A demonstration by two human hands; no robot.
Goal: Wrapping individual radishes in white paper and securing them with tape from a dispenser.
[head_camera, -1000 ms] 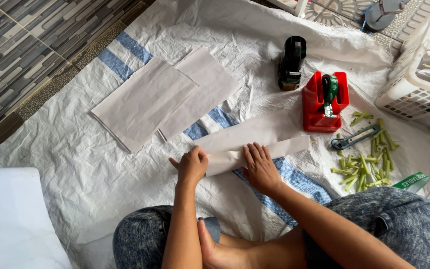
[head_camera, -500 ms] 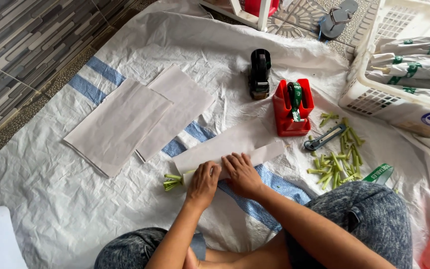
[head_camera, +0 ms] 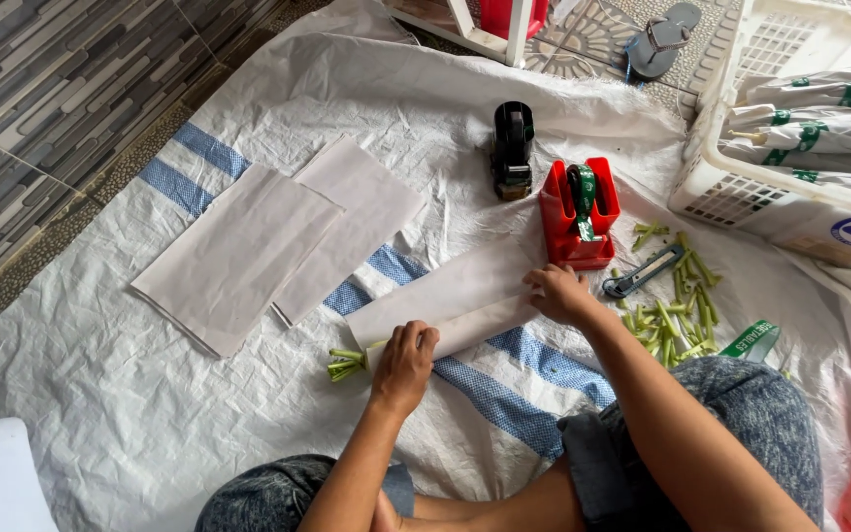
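My left hand [head_camera: 404, 357] lies palm down, fingers curled over the near end of a white paper roll [head_camera: 450, 303], pressing it to the mat; green stalk ends [head_camera: 345, 364] stick out of the roll just left of my knuckles. My right hand [head_camera: 558, 293] grips the far end of the same roll, fingers bent over its edge, close beside the red tape dispenser [head_camera: 578, 213]. The roll lies slantwise between both hands, on the woven white plastic mat [head_camera: 100, 394] with its blue bands. The paper looks matte and thin, slightly creased. The dispenser is boxy, glossy red plastic, with a reel of green tape upright in its slot. Behind it stands a second, black dispenser [head_camera: 511, 150], narrower. Right of my right wrist: a utility knife [head_camera: 642, 272] with a grey handle, lying among cut green stem trimmings [head_camera: 682, 300], short and scattered. A strip of green tape [head_camera: 751, 340] lies by my knee. To the left, well apart, two flat sheets of white paper [head_camera: 278, 236] overlap. At upper right sits a white latticed plastic basket [head_camera: 741, 187] holding finished paper-wrapped bundles [head_camera: 819, 123], each bound with a green band. A grey sandal [head_camera: 662, 37] rests on the patterned tile beyond the mat.
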